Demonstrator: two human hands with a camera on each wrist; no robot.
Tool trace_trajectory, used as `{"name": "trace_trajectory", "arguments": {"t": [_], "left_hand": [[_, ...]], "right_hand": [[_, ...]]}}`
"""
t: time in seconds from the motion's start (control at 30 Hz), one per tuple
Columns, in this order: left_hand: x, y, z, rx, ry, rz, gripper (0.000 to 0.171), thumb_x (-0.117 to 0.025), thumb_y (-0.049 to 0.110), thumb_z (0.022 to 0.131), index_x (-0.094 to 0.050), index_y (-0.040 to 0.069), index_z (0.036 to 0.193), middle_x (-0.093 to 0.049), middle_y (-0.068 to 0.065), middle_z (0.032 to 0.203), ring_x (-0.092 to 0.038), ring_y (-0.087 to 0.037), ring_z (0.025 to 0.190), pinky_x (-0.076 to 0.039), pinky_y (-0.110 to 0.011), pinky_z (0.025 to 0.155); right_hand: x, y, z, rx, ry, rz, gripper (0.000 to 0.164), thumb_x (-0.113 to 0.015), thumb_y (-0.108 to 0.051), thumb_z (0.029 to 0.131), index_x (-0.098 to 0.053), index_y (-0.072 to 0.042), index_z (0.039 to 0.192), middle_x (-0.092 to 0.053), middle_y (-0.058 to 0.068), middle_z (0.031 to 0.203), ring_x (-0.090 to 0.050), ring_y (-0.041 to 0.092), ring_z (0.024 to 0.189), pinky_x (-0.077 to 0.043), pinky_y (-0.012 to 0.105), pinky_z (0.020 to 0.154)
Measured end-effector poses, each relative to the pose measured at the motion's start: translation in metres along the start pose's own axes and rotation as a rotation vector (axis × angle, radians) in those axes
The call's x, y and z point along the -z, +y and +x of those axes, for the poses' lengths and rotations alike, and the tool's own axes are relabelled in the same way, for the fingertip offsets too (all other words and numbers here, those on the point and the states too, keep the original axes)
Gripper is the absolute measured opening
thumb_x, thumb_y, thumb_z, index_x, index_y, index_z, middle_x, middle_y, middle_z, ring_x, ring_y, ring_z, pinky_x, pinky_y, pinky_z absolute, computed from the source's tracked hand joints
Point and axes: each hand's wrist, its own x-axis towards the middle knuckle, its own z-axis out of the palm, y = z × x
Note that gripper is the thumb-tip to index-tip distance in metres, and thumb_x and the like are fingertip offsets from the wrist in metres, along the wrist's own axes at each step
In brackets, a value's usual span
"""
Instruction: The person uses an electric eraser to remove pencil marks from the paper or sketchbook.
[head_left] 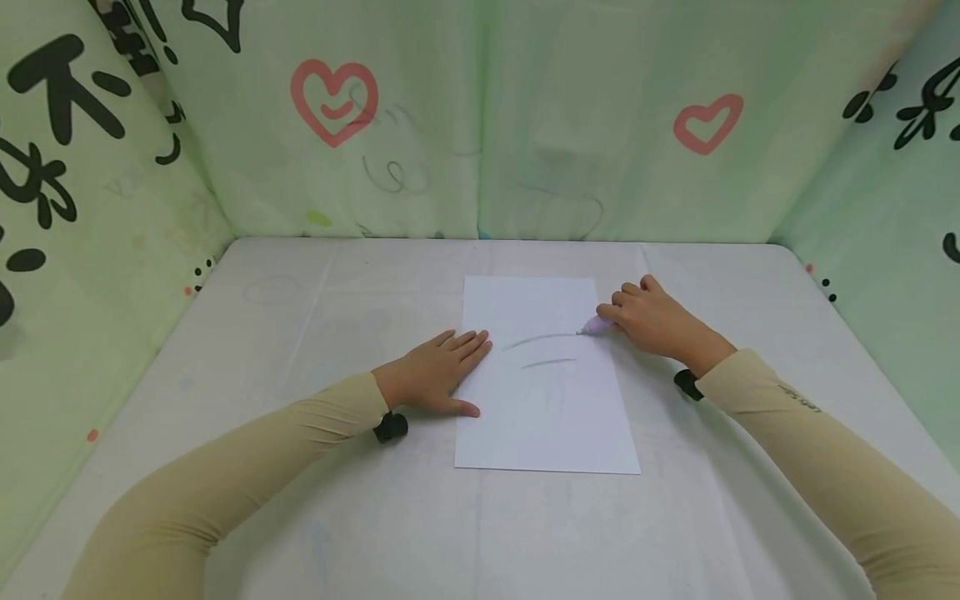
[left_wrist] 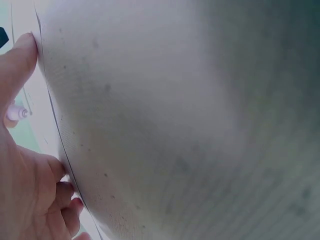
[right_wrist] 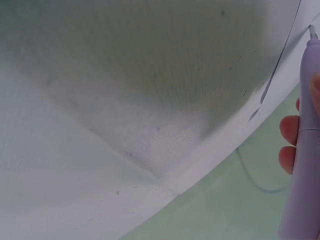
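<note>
A white sheet of paper lies on the table, longer from front to back than across. Two thin grey strokes run across its upper half, the lower one shorter. My left hand rests flat over the paper's left edge, fingers stretched and thumb spread towards me. At the right edge, my right hand grips a thick lilac pen, whose narrow tip touches the paper at the right end of the upper stroke. The right wrist view shows the pen's barrel with fingers curled round it; most of that hand is out of frame.
A white cloth covers the table. Green curtains with red hearts and black markings stand along the back and both sides. Small black devices sit under both wrists.
</note>
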Motion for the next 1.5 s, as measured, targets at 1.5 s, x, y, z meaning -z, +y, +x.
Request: {"name": "trace_trajectory", "arguments": {"t": [1.5], "left_hand": [[-0.0021,-0.0008,0.0011,0.015,-0.012,-0.031,0.097,-0.044,0.068,0.086,-0.008,0.006,0.152,-0.007,-0.009,0.160,-0.012,-0.025,0.147,-0.013,-0.045,0.119]], "right_hand": [[-0.0005,0.0056,0.0019,0.061,0.049,-0.038,0.023,-0.077,-0.012,0.074,-0.059,-0.010,0.090,-0.058,0.006,0.076,-0.055,0.025,0.074,-0.038,0.041,0.075]]}}
